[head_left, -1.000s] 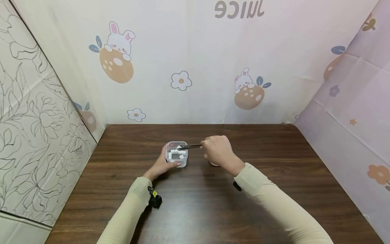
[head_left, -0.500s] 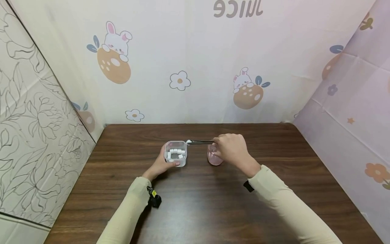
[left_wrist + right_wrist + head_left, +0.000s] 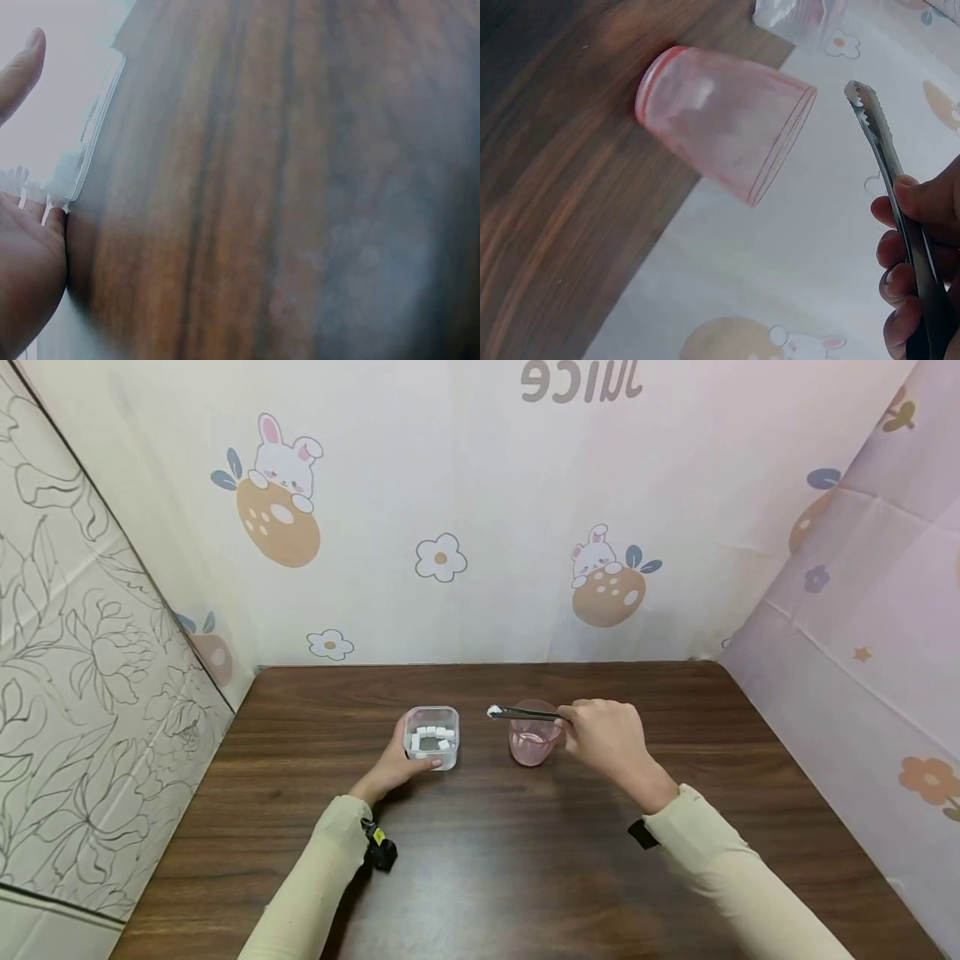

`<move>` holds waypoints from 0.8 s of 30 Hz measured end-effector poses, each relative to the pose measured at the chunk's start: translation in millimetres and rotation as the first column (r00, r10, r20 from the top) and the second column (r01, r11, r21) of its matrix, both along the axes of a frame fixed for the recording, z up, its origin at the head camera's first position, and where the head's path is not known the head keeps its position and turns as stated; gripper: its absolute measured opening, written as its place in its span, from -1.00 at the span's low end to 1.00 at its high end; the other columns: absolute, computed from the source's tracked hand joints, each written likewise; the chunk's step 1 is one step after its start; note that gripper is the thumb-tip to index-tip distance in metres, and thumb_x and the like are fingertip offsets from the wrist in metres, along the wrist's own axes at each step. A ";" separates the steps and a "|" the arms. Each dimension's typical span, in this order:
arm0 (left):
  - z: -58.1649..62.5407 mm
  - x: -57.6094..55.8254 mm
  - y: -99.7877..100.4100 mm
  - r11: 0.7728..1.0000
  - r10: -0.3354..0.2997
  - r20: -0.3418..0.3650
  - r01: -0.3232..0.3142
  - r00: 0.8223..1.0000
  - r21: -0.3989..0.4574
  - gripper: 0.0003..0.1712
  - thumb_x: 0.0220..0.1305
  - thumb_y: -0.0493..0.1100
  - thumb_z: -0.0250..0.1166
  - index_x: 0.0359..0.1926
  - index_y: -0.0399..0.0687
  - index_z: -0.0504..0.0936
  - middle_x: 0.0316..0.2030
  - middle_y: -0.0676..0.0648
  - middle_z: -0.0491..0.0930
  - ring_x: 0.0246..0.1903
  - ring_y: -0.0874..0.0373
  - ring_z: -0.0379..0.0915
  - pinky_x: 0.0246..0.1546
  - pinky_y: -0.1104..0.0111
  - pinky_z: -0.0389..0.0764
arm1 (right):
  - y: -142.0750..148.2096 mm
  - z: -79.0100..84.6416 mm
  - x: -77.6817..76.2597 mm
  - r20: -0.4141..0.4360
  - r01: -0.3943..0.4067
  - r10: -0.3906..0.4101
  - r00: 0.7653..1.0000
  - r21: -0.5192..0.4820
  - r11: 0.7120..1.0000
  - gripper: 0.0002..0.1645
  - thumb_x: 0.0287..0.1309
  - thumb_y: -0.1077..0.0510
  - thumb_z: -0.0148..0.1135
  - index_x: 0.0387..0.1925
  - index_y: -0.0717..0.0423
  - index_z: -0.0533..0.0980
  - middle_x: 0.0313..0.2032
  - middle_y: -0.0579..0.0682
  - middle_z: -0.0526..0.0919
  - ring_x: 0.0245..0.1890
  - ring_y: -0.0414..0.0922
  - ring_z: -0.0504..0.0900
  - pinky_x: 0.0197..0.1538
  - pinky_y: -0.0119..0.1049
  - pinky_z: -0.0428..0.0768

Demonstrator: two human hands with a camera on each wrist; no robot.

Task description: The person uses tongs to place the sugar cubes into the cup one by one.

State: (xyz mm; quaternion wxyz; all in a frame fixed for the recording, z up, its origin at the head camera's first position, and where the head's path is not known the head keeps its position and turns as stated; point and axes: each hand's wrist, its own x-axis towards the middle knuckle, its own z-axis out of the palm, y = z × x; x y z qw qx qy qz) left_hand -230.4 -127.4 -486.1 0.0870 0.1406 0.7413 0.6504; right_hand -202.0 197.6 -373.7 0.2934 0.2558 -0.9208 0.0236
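My left hand [image 3: 392, 767] grips a clear square plastic box [image 3: 432, 760] on the table, thumb at its front and fingers around its left side. Several white cubes [image 3: 431, 732] lie inside it. My right hand [image 3: 609, 735] holds dark metal tongs [image 3: 525, 713], pointing left above a pink see-through cup [image 3: 532, 750]. A white cube [image 3: 494, 712] sits in the tongs' tips, left of the cup's rim. From the right wrist, the toothed tongs [image 3: 885, 150] show between thumb and curled fingers, apart from the cup [image 3: 720, 120].
Dark wood-grain table [image 3: 480, 877] runs up to a white patterned backdrop [image 3: 465, 485]. Patterned side panels [image 3: 90, 635] border it on the left, and a similar sheet hangs on the right. The cup stands a short way right of the box.
My right hand has moved right, lifting the tongs with a white cube out of the box and over toward the cup. The left hand and box stay put.
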 end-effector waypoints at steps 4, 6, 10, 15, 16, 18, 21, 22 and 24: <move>-0.1 -0.5 -0.2 1.000 0.005 -0.004 -0.005 1.000 0.000 0.14 0.02 -0.42 0.40 0.44 -0.27 -0.19 0.36 -0.38 0.00 0.26 -0.26 0.04 0.25 0.01 0.10 | 11.6 0.1 1.6 0.015 0.020 -0.020 1.000 0.001 1.000 -0.92 -0.10 0.20 0.42 -0.57 0.01 0.62 -0.71 -0.13 0.50 -0.78 -0.07 0.42 -0.79 -0.25 0.21; 0.1 -0.3 -0.4 1.000 0.008 -0.004 -0.008 1.000 0.001 0.14 0.02 -0.42 0.40 0.44 -0.27 -0.18 0.36 -0.38 0.00 0.26 -0.25 0.03 0.25 0.00 0.09 | 17.0 0.9 1.9 0.015 0.027 -0.027 1.000 0.009 1.000 -0.93 -0.10 0.19 0.43 -0.54 0.03 0.64 -0.69 -0.12 0.52 -0.78 -0.07 0.42 -0.79 -0.26 0.21; 0.2 0.2 -1.5 1.000 0.011 0.007 -0.011 1.000 0.001 0.14 0.03 -0.41 0.40 0.45 -0.25 -0.19 0.35 -0.38 0.01 0.26 -0.25 0.04 0.24 -0.02 0.11 | 25.3 2.8 1.3 0.011 0.037 -0.037 0.999 0.031 0.999 -0.87 -0.09 0.20 0.42 -0.61 0.02 0.60 -0.73 -0.12 0.48 -0.82 -0.09 0.35 -0.80 -0.26 0.18; -0.1 -0.1 -1.8 1.000 0.009 0.012 -0.009 1.000 -0.004 0.15 0.03 -0.40 0.41 0.45 -0.22 -0.20 0.35 -0.37 0.02 0.26 -0.24 0.05 0.25 -0.01 0.12 | 29.9 3.3 -0.7 0.027 0.042 -0.044 0.999 0.068 0.997 -0.62 -0.08 0.22 0.41 -0.78 -0.03 0.40 -0.80 -0.15 0.30 -0.83 -0.16 0.21 -0.78 -0.28 0.13; -0.4 -0.3 -1.7 1.000 0.008 0.011 -0.008 1.000 -0.007 0.15 0.03 -0.40 0.41 0.45 -0.22 -0.20 0.35 -0.37 0.02 0.26 -0.24 0.05 0.25 -0.01 0.11 | 30.1 3.2 -1.0 0.038 0.045 -0.048 0.998 0.078 0.996 -0.60 -0.07 0.22 0.41 -0.80 -0.04 0.39 -0.80 -0.15 0.28 -0.82 -0.18 0.19 -0.77 -0.29 0.11; -1.0 -0.8 -1.4 1.000 0.007 0.008 -0.007 1.000 -0.013 0.15 0.03 -0.39 0.41 0.45 -0.22 -0.20 0.35 -0.36 0.02 0.26 -0.23 0.05 0.25 0.00 0.10 | 29.6 2.8 -2.2 0.064 0.050 -0.057 0.996 0.097 0.994 -0.59 -0.05 0.21 0.40 -0.81 -0.05 0.39 -0.81 -0.14 0.26 -0.81 -0.19 0.15 -0.76 -0.30 0.09; -1.4 -1.0 -0.8 1.000 0.004 0.006 -0.004 1.000 -0.014 0.15 0.03 -0.40 0.41 0.45 -0.22 -0.20 0.36 -0.35 0.01 0.27 -0.22 0.04 0.26 0.01 0.10 | 28.2 2.3 -4.3 0.113 0.066 -0.080 0.990 0.123 0.990 -0.60 -0.03 0.21 0.40 -0.81 -0.05 0.42 -0.82 -0.15 0.26 -0.78 -0.19 0.10 -0.74 -0.29 0.08; -1.5 -0.9 -0.5 1.000 0.003 0.006 -0.003 1.000 -0.015 0.15 0.03 -0.40 0.41 0.45 -0.23 -0.20 0.36 -0.36 0.00 0.27 -0.22 0.03 0.26 0.02 0.09 | 27.6 2.1 -5.0 0.127 0.071 -0.088 0.988 0.131 0.989 -0.59 -0.03 0.21 0.40 -0.82 -0.05 0.41 -0.82 -0.15 0.26 -0.77 -0.19 0.09 -0.74 -0.29 0.08; -1.1 -0.4 0.0 1.000 0.000 0.005 0.000 1.000 -0.015 0.15 0.03 -0.40 0.41 0.45 -0.23 -0.20 0.36 -0.37 0.00 0.28 -0.23 0.03 0.26 0.02 0.09 | 26.5 1.8 -6.5 0.142 0.074 -0.095 0.985 0.147 0.986 -0.54 -0.04 0.23 0.39 -0.85 -0.05 0.35 -0.81 -0.16 0.22 -0.76 -0.19 0.07 -0.74 -0.29 0.08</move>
